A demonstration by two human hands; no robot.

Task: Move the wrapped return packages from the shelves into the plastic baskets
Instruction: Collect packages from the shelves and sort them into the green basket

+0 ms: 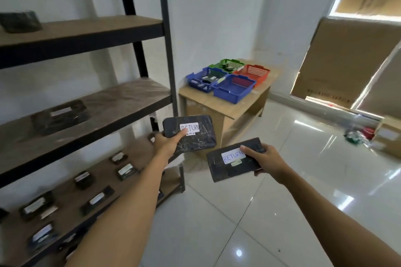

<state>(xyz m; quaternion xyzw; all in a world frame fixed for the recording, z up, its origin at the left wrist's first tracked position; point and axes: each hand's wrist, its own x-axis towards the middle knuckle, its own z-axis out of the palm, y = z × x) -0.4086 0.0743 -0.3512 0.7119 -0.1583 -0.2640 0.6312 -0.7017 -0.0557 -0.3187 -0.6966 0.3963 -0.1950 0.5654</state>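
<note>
I see the left hand (166, 143) holding one wrapped package (191, 134), the right hand (263, 159) holding another package (230, 161) just beside it. The plastic baskets (230, 80) stand well beyond both hands, on a small table (236, 107).

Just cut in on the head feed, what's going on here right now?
A person is carrying two dark plastic-wrapped packages with white RETURN labels, one gripped in the left hand and one in the right hand. Ahead, four plastic baskets, two blue, one green and one red, sit on a low wooden table. More labelled packages lie on the black-framed shelving unit to the left, so the job is unfinished.
</note>
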